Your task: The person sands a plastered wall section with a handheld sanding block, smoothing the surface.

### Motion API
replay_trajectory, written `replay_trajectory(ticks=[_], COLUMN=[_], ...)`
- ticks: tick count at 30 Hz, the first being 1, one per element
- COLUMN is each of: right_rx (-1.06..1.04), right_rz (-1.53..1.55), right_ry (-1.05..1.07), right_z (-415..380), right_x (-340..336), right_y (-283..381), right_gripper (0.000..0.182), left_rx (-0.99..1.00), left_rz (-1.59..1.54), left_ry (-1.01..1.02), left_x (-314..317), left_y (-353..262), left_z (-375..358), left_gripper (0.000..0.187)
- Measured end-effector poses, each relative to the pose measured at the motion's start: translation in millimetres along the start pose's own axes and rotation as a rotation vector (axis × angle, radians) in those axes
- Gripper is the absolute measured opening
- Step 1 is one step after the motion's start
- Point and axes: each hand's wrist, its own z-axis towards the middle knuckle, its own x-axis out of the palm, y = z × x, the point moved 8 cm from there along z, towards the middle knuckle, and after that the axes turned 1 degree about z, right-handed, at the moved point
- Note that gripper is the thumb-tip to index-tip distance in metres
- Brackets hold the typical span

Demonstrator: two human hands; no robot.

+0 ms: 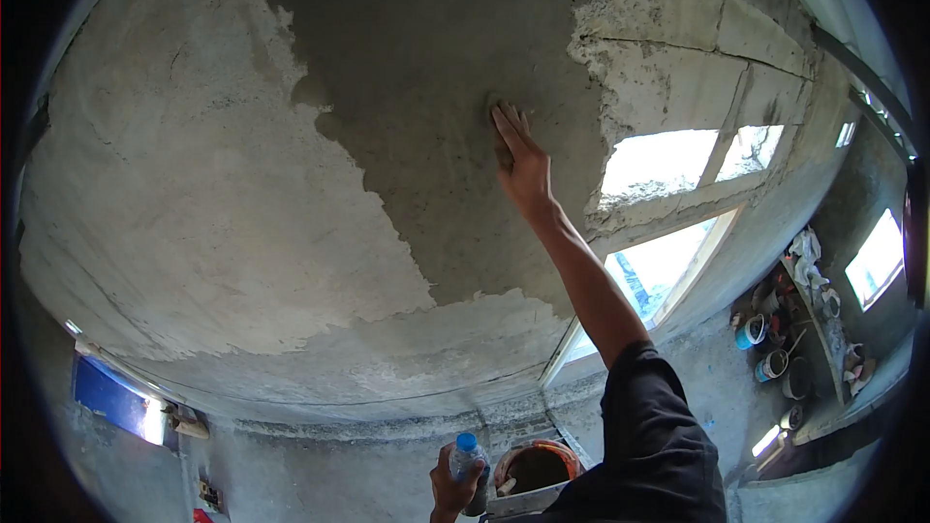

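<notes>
My right hand (517, 150) is reached up against the wall, fingers together and pressed on the dark, damp-looking plaster (426, 48). A small grey-brown edge shows at the fingertips; what lies under them is too hidden to name. Low in the view, my left hand (451, 486) is wrapped round a clear plastic bottle (468, 465) with a blue cap, held upright. Just right of the bottle is an orange-rimmed bucket (572, 457) with dark contents.
Lighter, dry plaster (194, 184) borders the dark patch on the left. Window openings (659, 169) lie right of my raised arm. Several buckets (772, 365) stand by a cluttered shelf (819, 315) at far right. A blue panel (111, 395) is at lower left.
</notes>
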Motion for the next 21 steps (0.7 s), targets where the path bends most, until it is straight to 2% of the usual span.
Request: replay_trajectory(ticks=[1,3,4,6,7,10,12,13,15,16,18,19,21], right_rx=[-0.004,0.335,0.337,0.17,0.171,0.145,-0.08,-0.079,0.019,0.016,0.16,0.163,0.104], right_rz=[0.0,0.254,0.261,0.0,0.002,-0.101,-0.083,-0.085,0.063,0.06,0.16,0.164,0.068], right_ry=[-0.001,-0.111,-0.109,-0.262,-0.266,-0.191,-0.111,-0.113,0.117,0.117,-0.066,-0.064,-0.331], right_z=[-0.1,0.2,10.2,37.8,45.4,44.1,17.2,1.1,-21.6,-20.0,-11.5,0.9,36.3], right_x=[-4.6,-30.0,-36.7,-55.7,-49.7,-24.2,-1.8,-0.7,14.8,11.3,-17.4,-23.9,-51.2], right_y=[0.0,-17.8,-19.8,-18.2,-23.1,-25.2,-1.6,7.2,16.1,15.2,8.1,7.2,-0.5], right_gripper=[0.057,0.057,0.057,0.06,0.06,0.063,0.056,0.056,0.056,0.056,0.057,0.057,0.059], left_rx=[0.016,0.008,0.009,-0.029,-0.059,-0.019,-0.003,0.012,0.001,-0.015,-0.007,-0.001,-0.018], left_rz=[0.007,0.015,0.026,0.04,0.045,0.012,0.032,0.054,0.061,0.067,0.058,0.055,0.065], left_ry=[-0.009,0.01,0.028,0.027,0.034,0.015,0.017,0.018,0.029,0.039,0.043,0.047,0.047], left_x=[0.7,1.2,1.5,-0.2,0.4,1.7,4.9,5.5,4.3,5.5,7.4,7.2,6.6], left_y=[1.2,-8.6,-12.5,-10.0,-8.1,-11.1,-11.7,-12.9,-20.0,-21.7,-19.6,-18.8,-17.3], left_z=[0.7,-0.5,-0.2,-3.8,-3.2,-3.3,-1.8,-1.4,-1.0,-0.6,0.0,-1.0,-3.3], left_gripper=[0.05,0.049,0.049,0.048,0.048,0.048,0.048,0.048,0.048,0.048,0.049,0.049,0.049])
